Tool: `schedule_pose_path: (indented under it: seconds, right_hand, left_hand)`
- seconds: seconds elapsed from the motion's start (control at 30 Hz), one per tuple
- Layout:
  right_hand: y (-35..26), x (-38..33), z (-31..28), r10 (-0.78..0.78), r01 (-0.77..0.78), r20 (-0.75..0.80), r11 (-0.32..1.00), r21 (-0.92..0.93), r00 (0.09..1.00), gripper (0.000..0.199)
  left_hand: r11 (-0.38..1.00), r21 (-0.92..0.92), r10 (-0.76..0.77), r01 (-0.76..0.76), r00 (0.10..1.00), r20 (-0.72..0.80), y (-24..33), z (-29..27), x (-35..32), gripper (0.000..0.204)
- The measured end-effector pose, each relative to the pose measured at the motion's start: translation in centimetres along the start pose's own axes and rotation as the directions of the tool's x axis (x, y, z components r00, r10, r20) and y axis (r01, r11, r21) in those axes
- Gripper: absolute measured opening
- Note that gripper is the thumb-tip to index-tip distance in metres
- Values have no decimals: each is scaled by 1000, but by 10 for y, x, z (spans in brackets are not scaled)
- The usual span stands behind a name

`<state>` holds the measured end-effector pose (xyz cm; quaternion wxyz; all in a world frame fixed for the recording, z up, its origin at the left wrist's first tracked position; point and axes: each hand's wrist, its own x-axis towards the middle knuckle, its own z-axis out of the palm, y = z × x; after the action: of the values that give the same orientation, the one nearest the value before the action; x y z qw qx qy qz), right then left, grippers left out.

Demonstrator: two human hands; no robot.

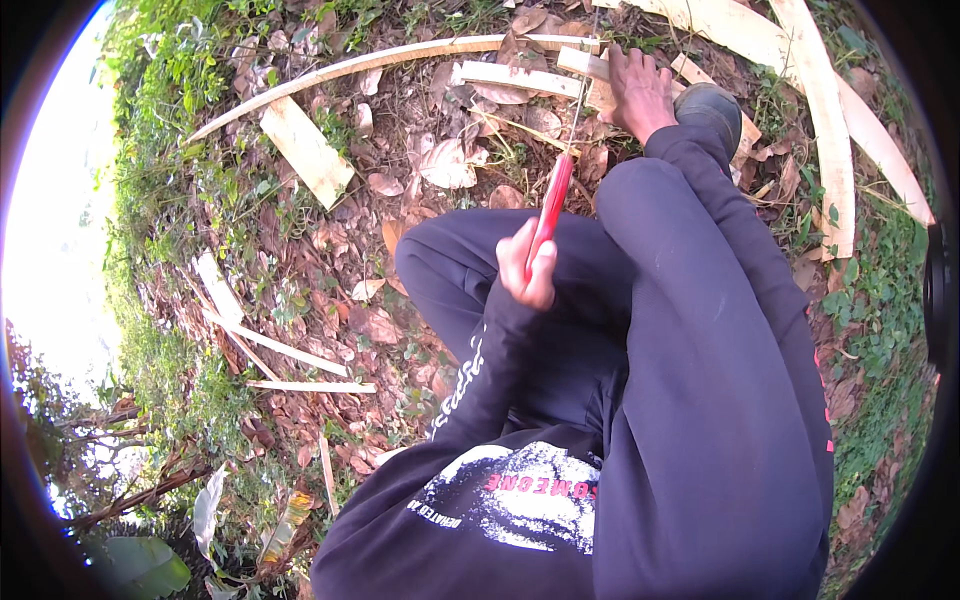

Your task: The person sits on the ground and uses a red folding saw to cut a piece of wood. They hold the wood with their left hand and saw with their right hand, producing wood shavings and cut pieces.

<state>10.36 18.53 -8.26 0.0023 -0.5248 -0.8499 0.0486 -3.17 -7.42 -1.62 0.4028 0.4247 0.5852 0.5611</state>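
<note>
Near the middle, the left hand grips a red saw; far right, the right hand presses open on a slat.

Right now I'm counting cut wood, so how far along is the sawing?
Done: several cut strips lie on the leaves. In hand: the left hand grips the red saw, its blade at a strip that the right hand and a shoe pin. Left: longer strips lie uncut beside them.

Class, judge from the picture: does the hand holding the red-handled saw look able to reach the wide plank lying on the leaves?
Probably not: the left hand grips the saw; the plank lies well away.
</note>
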Motion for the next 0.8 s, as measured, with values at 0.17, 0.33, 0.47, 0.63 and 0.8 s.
schedule_pose_path:
  seconds: [0.17, 0.33, 0.47, 0.63, 0.8]
  right_hand:
    - [-12, 0, -10, 5, -6, 40, 1000, 4, 999, 109]
    - [-10, 2, -8, 2, -2, 50, 1000, 1, 999, 108]
    - [-10, 0, -21, 12, -11, 104, 1000, -12, 994, 112]
    - [-10, -1, -18, -5, 5, 94, 1000, -4, 996, 114]
    - [-13, 4, -20, -5, 0, 158, 999, 34, 987, 115]
  left_hand:
    - [994, 107, 19, -16, 1000, -23, -1, 6, 26, 27]
    - [997, 73, 22, -23, 1000, 20, 8, 20, 66, 21]
    - [996, -52, -76, 75, 997, -20, 24, -6, -20, 38]
    - [1000, -18, -13, 11, 995, -99, -11, 22, 37, 27]
    - [997, 0, 74, -75, 993, -87, -24, 23, 67, 24]
